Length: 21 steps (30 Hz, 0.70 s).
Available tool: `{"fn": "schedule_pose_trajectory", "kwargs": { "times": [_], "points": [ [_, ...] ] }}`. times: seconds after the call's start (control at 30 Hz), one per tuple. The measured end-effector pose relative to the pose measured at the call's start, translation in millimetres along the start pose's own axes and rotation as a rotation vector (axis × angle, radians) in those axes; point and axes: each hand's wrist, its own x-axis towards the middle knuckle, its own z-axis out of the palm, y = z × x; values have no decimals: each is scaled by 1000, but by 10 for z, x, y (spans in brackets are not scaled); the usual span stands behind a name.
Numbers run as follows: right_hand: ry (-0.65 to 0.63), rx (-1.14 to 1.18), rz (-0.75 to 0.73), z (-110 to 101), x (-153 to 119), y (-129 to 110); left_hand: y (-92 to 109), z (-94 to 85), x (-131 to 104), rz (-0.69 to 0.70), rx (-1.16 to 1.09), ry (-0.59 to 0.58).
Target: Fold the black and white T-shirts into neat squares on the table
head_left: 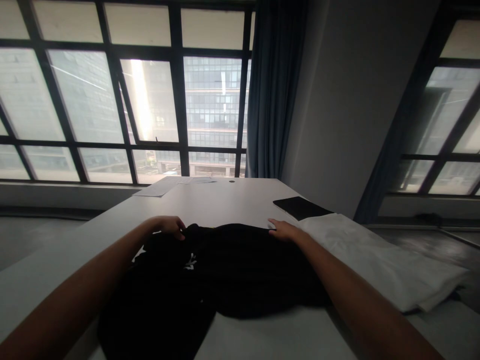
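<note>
1. Fingers of your left hand (170,226) curl at the far left edge of the black cloth (247,265), just left of the middle of the frame; they seem to pinch it.
2. Your right hand (284,231) touches the same far edge, right of the middle. One finger points out past the edge, and whether thumb and fingers grip the cloth cannot be told.
3. You have the black cloth spread across the lower middle of the frame, on the white table (221,202). One part runs down to the bottom edge, left of centre; white print (190,261) shows just below your left hand.
4. To handle that edge well, probably hold both ends level and draw them gently apart, so it lies straight between your hands.
5. Your left side looks more bunched than your right, so it likely calls for smoothing; dark folds hide easily in this light.
6. Watch your right forearm: it passes near the white cloth (367,255) at the right and could drag it.
7. You see no container for certain. Whether the white cloth is a bag or a garment cannot be told, nor whether anything is inside. A flat black thing (302,207) lies just beyond it, and papers (155,189) lie toward the upper left of the table.
</note>
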Motion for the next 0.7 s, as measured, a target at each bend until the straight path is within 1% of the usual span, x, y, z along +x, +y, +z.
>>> {"fn": "schedule_pose_trajectory", "kwargs": {
  "times": [0.07,0.17,0.2,0.23,0.27,0.3,0.33,0.37,0.4,0.43,0.47,0.5,0.53,0.63,0.67,0.7],
  "points": [
    [-106,14,-2,-61,-3,10,9,-140,-64,42,-30,-123],
    [-306,74,39,-155,28,4,-1,-373,-92,11,-61,-267],
    [-345,100,54,-199,52,-2,-5,-458,-73,-17,-58,-291],
    [-347,123,62,-251,81,-9,-6,-541,-38,-48,-37,-270],
    [-293,140,71,-311,115,-19,-2,-617,11,-84,3,-193],
    [-186,150,90,-372,153,-32,11,-677,71,-125,60,-62],
    [-31,152,113,-429,192,-49,31,-714,136,-170,124,115],
    [135,145,144,-472,229,-71,60,-720,201,-215,191,318],
    [277,132,177,-495,261,-98,96,-691,259,-255,253,512],
    [376,115,211,-492,287,-129,136,-627,305,-281,307,669],
    [420,96,237,-461,302,-164,179,-530,335,-285,351,767],
    [410,79,246,-402,306,-201,219,-407,347,-270,378,788],
    [365,64,233,-320,298,-236,252,-264,340,-241,390,739],
    [168,51,93,-3,206,-317,278,201,224,-139,352,406],
    [107,58,40,100,160,-331,256,345,167,-116,335,323],
    [57,67,3,190,112,-339,221,473,110,-104,319,266]
  ]
}}
